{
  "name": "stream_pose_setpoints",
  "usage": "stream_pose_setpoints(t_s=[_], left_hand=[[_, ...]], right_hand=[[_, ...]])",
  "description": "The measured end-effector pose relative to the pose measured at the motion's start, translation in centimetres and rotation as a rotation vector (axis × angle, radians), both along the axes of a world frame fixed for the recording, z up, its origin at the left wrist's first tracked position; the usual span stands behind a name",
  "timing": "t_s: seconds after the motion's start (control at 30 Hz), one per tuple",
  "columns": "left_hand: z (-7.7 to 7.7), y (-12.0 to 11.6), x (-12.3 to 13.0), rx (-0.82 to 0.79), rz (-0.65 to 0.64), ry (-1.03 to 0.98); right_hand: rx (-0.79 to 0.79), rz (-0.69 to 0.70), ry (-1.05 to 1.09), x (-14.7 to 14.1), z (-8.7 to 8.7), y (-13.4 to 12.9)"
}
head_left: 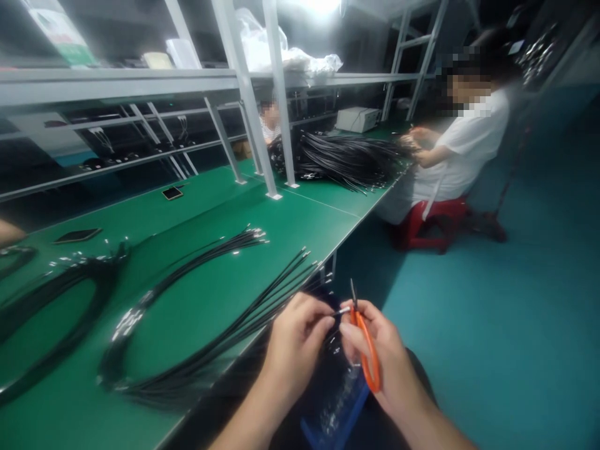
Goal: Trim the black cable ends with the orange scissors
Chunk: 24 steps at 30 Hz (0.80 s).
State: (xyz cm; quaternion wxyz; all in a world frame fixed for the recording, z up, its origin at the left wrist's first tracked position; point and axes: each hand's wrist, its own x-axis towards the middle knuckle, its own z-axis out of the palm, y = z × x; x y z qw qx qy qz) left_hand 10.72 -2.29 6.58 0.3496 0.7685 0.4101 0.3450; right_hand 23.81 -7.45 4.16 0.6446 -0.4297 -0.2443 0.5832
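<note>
My left hand (300, 331) pinches a thin black cable close to its pale tip (344, 310), just past the front edge of the table. In my right hand (375, 344) is a pair of scissors (368, 350) with orange handles, blades pointing up. The fingers of that hand also meet the cable's tip; whether they grip it I cannot tell. To the left, a curved bundle of black cables (187, 369) with light ends lies on the green table, its loose ends fanning toward my left hand. Below my hands is a blue tray (344, 415) with small shiny bits.
Another looped cable bundle (89, 312) lies at the left, near two phones (172, 193). Shelf posts (255, 125) rise from the green table (300, 215). Farther back is a big cable heap (347, 156), where a person in white (478, 137) sits on a red stool (435, 222).
</note>
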Motion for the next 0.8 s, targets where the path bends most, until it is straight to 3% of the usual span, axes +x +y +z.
stream_pose_setpoints(t_s=[0.17, 0.37, 0.6, 0.8], left_hand=[[-0.7, -1.1, -0.7, -0.207, 0.047, -0.149], [-0.6, -1.4, -0.7, -0.208, 0.052, -0.158], [-1.4, -1.8, -0.9, -0.106, 0.112, -0.02], [-1.6, -1.9, -1.1, -0.174, 0.121, -0.045]], right_hand=[[0.043, -0.133, 0.064, -1.1, 0.3, 0.1], [0.041, -0.13, 0.043, -1.3, 0.6, 0.8], [0.017, -0.137, 0.028, -1.5, 0.7, 1.1], [-0.02, -0.097, 0.084, -1.7, 0.8, 1.3]])
